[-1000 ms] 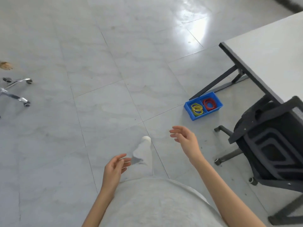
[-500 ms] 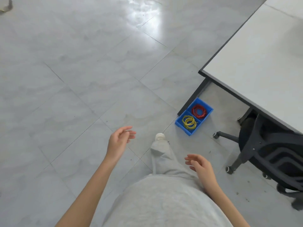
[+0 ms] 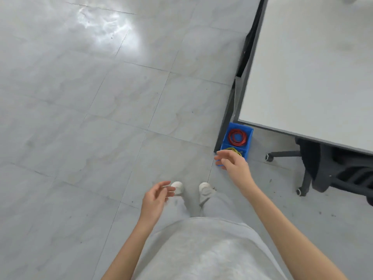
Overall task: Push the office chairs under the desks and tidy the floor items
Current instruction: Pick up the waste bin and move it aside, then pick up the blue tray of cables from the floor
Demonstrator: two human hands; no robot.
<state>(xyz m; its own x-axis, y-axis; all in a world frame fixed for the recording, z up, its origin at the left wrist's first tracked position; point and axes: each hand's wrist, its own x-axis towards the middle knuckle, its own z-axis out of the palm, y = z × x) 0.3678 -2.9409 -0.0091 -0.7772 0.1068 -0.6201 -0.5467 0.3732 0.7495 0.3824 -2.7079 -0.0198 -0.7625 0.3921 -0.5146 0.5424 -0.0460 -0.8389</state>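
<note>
Both hands hold nothing, fingers loosely curled: right hand now hovers over the blue bin by the desk leg, closer than before; left hand hangs back. Chair sits half under.

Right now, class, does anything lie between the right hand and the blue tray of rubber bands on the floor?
Nothing visible does. The right hand hovers open just above the near end of the blue tray, covering part of it from this view. The tray sits against the desk leg, which is beside it, not in the hand's path.
</note>
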